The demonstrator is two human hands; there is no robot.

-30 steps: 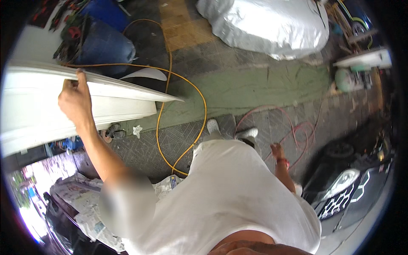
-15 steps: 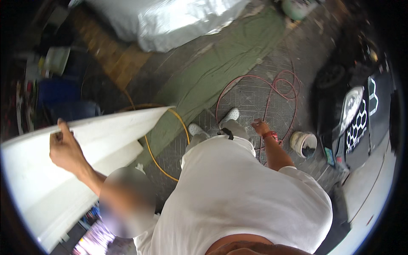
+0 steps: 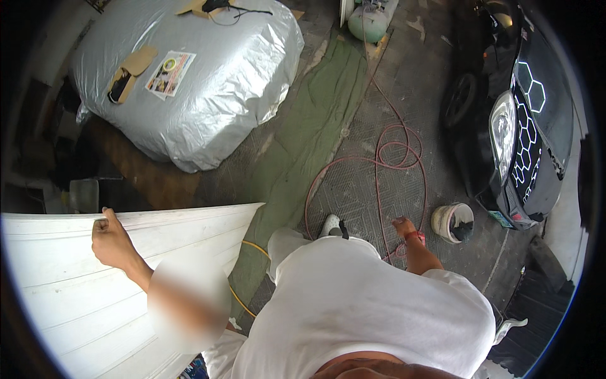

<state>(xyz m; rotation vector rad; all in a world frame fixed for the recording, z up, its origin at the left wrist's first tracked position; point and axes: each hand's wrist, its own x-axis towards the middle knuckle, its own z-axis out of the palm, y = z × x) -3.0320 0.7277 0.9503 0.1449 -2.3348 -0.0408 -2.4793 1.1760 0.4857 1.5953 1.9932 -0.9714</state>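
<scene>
The left hand (image 3: pixel 115 243) grips the upper edge of a big white panel (image 3: pixel 82 297), its fingers closed over that rim. The panel stands at the person's left side, its grooved face showing, one corner reaching over a green cloth (image 3: pixel 297 139) spread along the floor (image 3: pixel 442 189). The right hand (image 3: pixel 404 226) hangs low on the other side, above a looped red hose (image 3: pixel 404 168); its fingers look bent, but from here I can't tell how wide they stand. A pale bucket (image 3: pixel 443 224) sits near that hand, with a black car (image 3: pixel 555 183) just past it. Beyond the panel, a silver cover (image 3: pixel 221 101) drapes something bulky.
</scene>
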